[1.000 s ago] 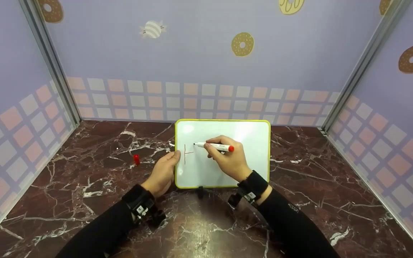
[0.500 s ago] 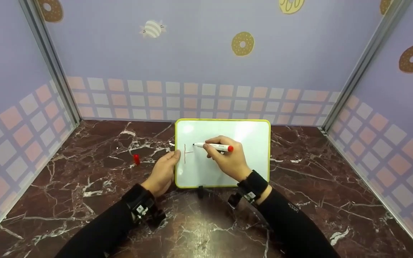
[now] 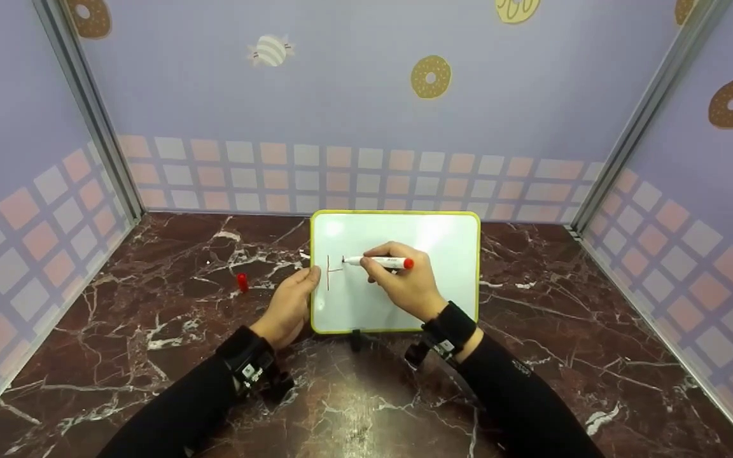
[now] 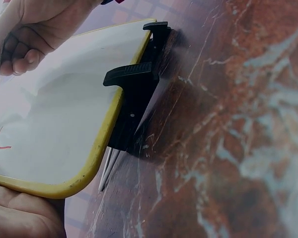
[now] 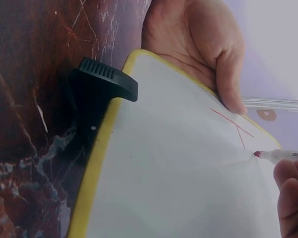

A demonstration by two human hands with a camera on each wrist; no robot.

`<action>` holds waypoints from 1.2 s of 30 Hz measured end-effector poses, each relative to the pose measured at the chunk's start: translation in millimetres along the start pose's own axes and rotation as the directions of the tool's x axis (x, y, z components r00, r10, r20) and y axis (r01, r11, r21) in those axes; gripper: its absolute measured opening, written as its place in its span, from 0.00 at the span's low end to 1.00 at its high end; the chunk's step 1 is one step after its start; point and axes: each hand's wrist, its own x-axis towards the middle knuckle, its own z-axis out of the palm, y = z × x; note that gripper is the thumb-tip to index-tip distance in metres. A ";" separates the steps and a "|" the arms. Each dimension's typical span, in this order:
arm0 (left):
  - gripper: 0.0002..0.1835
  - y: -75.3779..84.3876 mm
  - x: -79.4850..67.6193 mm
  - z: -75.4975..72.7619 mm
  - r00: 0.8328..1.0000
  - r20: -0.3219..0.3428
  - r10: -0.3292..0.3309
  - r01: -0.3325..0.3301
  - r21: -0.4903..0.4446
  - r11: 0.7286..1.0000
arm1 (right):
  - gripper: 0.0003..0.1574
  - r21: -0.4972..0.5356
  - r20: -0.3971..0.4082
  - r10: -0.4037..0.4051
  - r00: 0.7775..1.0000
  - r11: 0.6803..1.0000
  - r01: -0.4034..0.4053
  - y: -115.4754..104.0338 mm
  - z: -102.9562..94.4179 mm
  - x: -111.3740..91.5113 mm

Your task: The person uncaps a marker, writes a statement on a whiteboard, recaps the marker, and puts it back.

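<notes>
A whiteboard (image 3: 398,305) with a yellow frame stands tilted back on a black stand (image 4: 134,94) that clips its lower edge. My left hand (image 3: 289,305) grips the board's left edge, thumb at the front rim and fingers behind. In my right hand (image 3: 408,280) is a white marker (image 3: 389,261) with a red end, pinched between thumb and fingers and pointing left. Its red tip (image 5: 258,154) is at the board surface. To the left of the tip, red lines (image 3: 328,273) form a tall upright stroke with a short bar going right.
A red marker cap (image 3: 242,282) stands on the dark marbled table (image 3: 169,305), left of the left hand. Patterned purple panels (image 3: 341,95) enclose the table at the back and both sides, with metal posts (image 3: 96,114) at the corners.
The marker tip has moved slightly down the board, and a short dark stroke now shows just above it. The left hand and the board have stayed in place.
</notes>
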 end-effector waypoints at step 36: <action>0.25 0.1 0.0 3.5 0.999 -0.044 0.007 -0.008 -0.026 1.000 | 0.06 0.035 0.103 0.062 0.993 0.997 -0.066 -2.9 1.3 -3.4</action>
